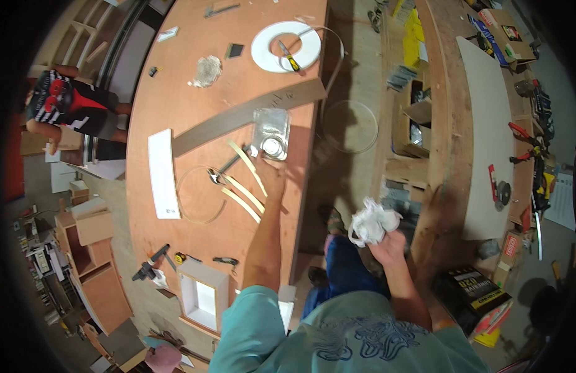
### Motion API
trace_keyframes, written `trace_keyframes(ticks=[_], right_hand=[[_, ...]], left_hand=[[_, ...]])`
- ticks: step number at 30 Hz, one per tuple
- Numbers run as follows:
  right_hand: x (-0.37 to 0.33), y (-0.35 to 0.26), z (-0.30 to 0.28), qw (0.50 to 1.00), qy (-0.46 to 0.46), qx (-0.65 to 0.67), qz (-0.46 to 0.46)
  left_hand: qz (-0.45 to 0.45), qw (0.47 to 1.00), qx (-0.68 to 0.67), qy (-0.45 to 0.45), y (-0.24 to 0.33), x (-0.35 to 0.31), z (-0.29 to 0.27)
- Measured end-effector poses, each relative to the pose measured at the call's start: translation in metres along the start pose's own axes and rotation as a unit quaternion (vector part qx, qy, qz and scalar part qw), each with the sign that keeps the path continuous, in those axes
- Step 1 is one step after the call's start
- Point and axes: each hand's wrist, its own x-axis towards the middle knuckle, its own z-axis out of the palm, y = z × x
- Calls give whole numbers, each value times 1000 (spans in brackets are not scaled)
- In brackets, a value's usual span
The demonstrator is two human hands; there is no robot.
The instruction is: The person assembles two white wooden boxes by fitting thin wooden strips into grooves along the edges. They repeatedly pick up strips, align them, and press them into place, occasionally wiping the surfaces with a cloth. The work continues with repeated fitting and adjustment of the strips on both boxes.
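Observation:
On the wooden table, my left hand (270,174) has its fingers closed at the near end of a shiny rectangular tin (272,127), beside the tin's round opening; the fingertips are partly hidden. Out over the gap to the right of the table, my right hand (388,247) holds a crumpled white rag (373,222). Thin pale edging strips (241,202) lie just left of my left forearm. A hammer (221,171) rests beside them, partly behind the strips. Beyond the tin, a long grey-brown board (238,121) lies slantwise across the table.
A white ring (260,46) with a utility knife (289,57) on it lies at the far end. A white panel (163,180) sits at left, a small white-lined box (201,295) near me. Tools line the right-hand bench (443,155). Another person (70,102) is at far left.

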Motion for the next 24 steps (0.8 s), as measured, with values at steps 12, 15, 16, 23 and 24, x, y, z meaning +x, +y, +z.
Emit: trace_keyframes(ticks=[12, 15, 16, 23, 24], right_hand=[[101, 54, 82, 956, -123, -235, 128], [95, 95, 75, 917, -152, -287, 231], [87, 114, 83, 902, -138, -331, 242], [21, 197, 62, 704, -208, -516, 441], [3, 212, 59, 681, -229, -521, 462]], left_hand=[[15, 990, 33, -137, 185, -59, -177], [-40, 998, 45, -34, 179, -115, -184], [-73, 994, 80, -13, 176, -138, -199], [-217, 956, 118, 159, 167, -288, -261], [-228, 948, 103, 196, 163, -317, -266]])
